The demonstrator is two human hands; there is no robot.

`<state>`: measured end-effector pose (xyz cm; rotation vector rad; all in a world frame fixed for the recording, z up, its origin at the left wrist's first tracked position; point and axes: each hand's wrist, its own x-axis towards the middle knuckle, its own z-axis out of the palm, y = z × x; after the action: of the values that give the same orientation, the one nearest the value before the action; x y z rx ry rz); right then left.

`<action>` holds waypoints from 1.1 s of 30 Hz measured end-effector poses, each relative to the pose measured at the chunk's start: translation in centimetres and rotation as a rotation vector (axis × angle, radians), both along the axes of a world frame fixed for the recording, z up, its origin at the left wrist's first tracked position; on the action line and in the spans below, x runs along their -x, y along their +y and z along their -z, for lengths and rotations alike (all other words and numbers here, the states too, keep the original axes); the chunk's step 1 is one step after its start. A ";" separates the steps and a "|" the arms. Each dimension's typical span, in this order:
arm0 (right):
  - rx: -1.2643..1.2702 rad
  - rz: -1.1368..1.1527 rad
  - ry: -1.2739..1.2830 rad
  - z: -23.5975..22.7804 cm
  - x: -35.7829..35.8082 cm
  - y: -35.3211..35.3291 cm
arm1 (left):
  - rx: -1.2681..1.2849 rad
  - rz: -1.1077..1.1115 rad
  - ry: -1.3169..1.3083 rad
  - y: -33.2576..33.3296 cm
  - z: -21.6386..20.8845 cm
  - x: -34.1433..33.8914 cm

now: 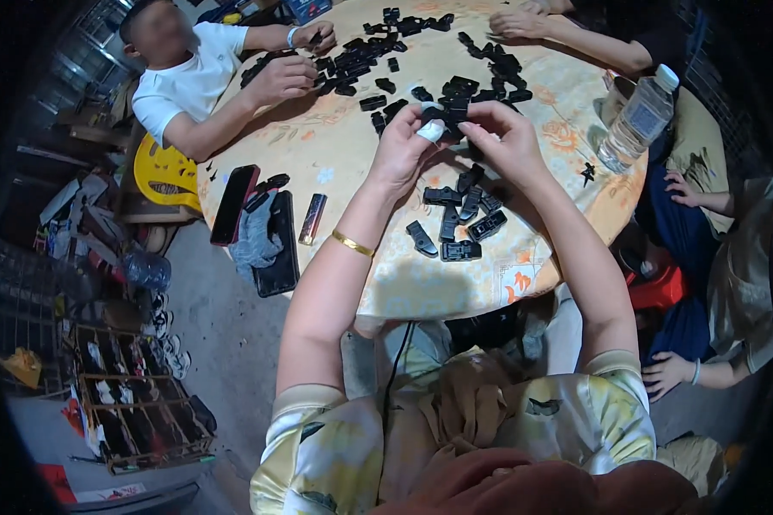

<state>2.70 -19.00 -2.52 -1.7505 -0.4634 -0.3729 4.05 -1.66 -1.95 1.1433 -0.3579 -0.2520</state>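
My left hand (403,148), with a white wrap on its thumb and a gold bracelet on the wrist, pinches a small black plastic piece (453,114). The fingers of my right hand (508,136) close on the same piece from the other side. Its exact kind is too dark and partly covered to make out. Just below my hands, several black plastic parts (461,210) lie in a loose cluster on the patterned tablecloth (412,287). More black parts (459,86) lie directly beyond my fingers.
A long heap of black parts (361,60) runs across the far table. Someone in white works there (279,81); another person's hands (524,24) rest far right. A water bottle (637,120) and a cup stand right. A phone (234,204), grey cloth (264,232) and tube (313,219) lie left.
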 end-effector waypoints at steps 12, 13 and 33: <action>0.007 0.054 -0.039 -0.9 0.9 0.5 | -0.309 -0.185 -0.316 0.0 -0.9 0.7; -0.024 0.060 -0.047 -0.9 1.0 0.5 | -0.347 -0.200 -0.358 -0.1 -1.1 0.8; 0.330 0.198 -0.303 0.6 0.3 0.3 | -0.429 -0.246 -0.160 -1.1 0.0 0.8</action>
<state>2.39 -18.66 -3.07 -2.0782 -0.5947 -0.7425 3.29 -2.76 -1.91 1.6215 -0.3077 -0.0180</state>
